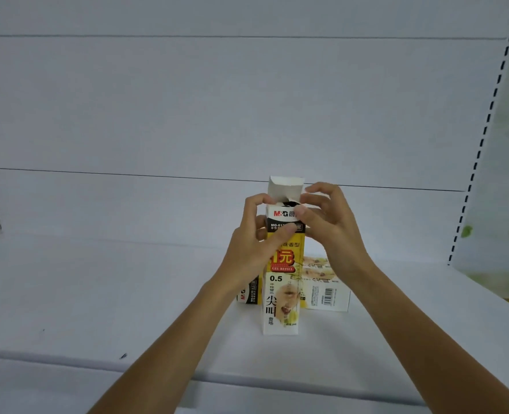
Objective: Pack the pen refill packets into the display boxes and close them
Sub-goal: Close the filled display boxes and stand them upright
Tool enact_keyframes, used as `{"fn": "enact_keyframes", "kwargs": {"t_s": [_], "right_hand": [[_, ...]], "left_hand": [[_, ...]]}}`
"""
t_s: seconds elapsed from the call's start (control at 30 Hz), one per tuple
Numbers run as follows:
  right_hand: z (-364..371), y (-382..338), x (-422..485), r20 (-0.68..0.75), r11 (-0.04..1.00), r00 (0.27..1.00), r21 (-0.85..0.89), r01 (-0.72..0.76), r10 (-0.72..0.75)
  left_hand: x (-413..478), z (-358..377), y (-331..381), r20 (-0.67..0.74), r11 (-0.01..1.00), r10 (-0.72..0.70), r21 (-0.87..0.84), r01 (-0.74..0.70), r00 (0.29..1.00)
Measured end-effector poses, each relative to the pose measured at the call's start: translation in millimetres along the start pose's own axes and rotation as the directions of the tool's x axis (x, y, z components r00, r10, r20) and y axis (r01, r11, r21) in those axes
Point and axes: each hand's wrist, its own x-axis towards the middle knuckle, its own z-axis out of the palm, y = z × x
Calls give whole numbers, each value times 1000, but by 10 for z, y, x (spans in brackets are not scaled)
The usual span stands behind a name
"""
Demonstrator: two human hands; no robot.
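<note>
Box: the display box (281, 294) stands upright on the white shelf (98, 294), mid-frame, with its top flap (286, 186) raised and its mouth open.
Left hand (256, 243): fingers wrapped round the upper left side, thumb across the front.
Right hand (327, 228): pinches the top right edge (likely a side flap).
Behind: a barcoded box (326, 291) lies to the right, a black-ended box (248, 292) to the left.

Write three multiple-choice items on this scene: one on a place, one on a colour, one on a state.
1. Where does the barcoded box lie?
A. behind the upright M&G box, to its right
B. on top of it
C. in front of it

2. The GEL REFILL badge is:
A. blue
B. red
C. green

3. The upright box's top flap is:
A. tucked shut
B. torn off
C. standing open

Key: 1A, it shows past the upright box's right edge; 2B, red surrounds the lettering; 3C, it sticks up above the opening.
</note>
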Motion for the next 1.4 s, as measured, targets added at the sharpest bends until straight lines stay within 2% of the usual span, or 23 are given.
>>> {"fn": "enact_keyframes", "kwargs": {"t_s": [0.13,0.33,0.5,0.6,0.73,0.83,1.1,1.27,1.4], "right_hand": [[-50,-50,110,29,999,999,-38,-30,31],[17,-181,198,43,999,999,45,-9,7],[81,-77,132,26,998,999,58,31,-33],[76,-63,92,15,999,999,29,28,-28],[106,-151,83,40,1000,999,-21,-2,3],[108,-185,101,51,998,998,-54,-25,28],[145,-241,99,33,996,995,-28,-88,89],[103,-305,90,75,988,995,-143,-52,63],[122,-351,100,78,987,991,-131,-96,106]], "left_hand": [[-13,-1,11,17,998,-19,-63,20,1000],[-42,27,25,23,994,-27,-107,29,999],[-132,131,-86,-107,981,-57,-189,36,993],[-152,171,-138,-165,988,-104,-131,82,981],[-250,149,-220,-136,986,-169,-26,167,976],[-349,171,-263,-150,977,-208,-77,198,967],[-347,176,-232,-157,973,-224,-86,212,962],[-368,185,-252,-172,971,-235,-91,222,957],[-393,251,-275,-212,962,-268,-117,248,940]]}}
